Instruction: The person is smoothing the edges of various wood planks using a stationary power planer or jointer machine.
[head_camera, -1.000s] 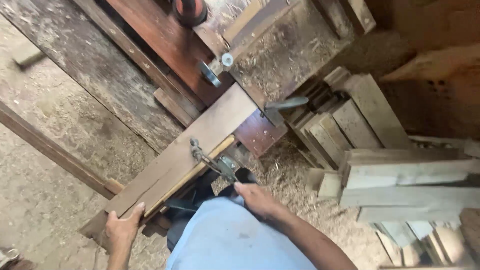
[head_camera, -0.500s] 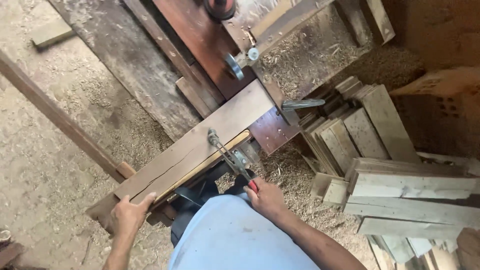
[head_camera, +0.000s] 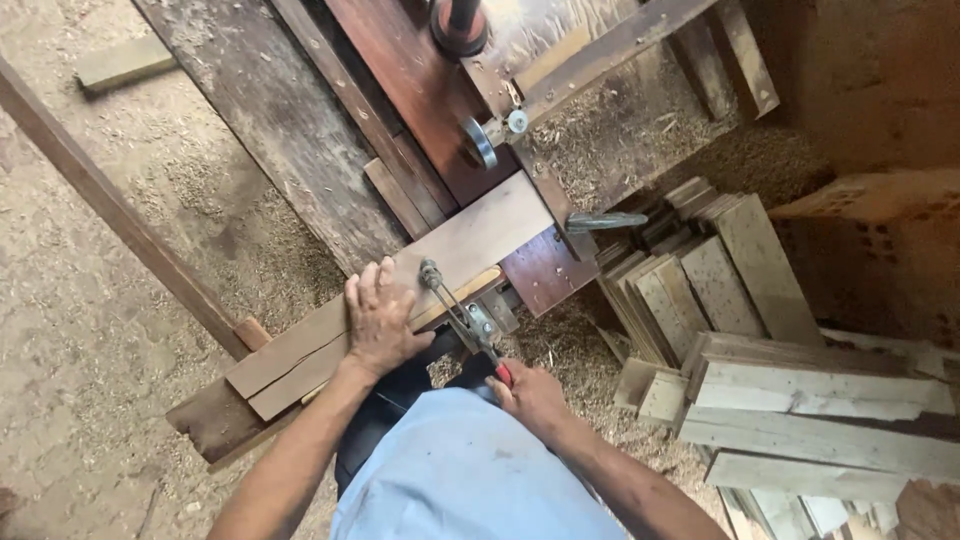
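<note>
Now L hand (head_camera: 380, 318) flat, fingers spread, on board (head_camera: 420, 275) running lower-left to upper-right; R hand (head_camera: 530, 395) grips lever (head_camera: 458, 315).

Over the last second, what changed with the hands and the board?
The left hand moved up along the board from its near end and now lies flat on its middle. The right hand closed on the red-tipped lever handle and grips it. The board stayed on the machine table.

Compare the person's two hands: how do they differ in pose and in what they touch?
The left hand lies flat, fingers spread, on the wooden board; the right hand is curled round the red-tipped lever handle. The left reaches farther forward; the right sits near the body. Both are bare.
</note>
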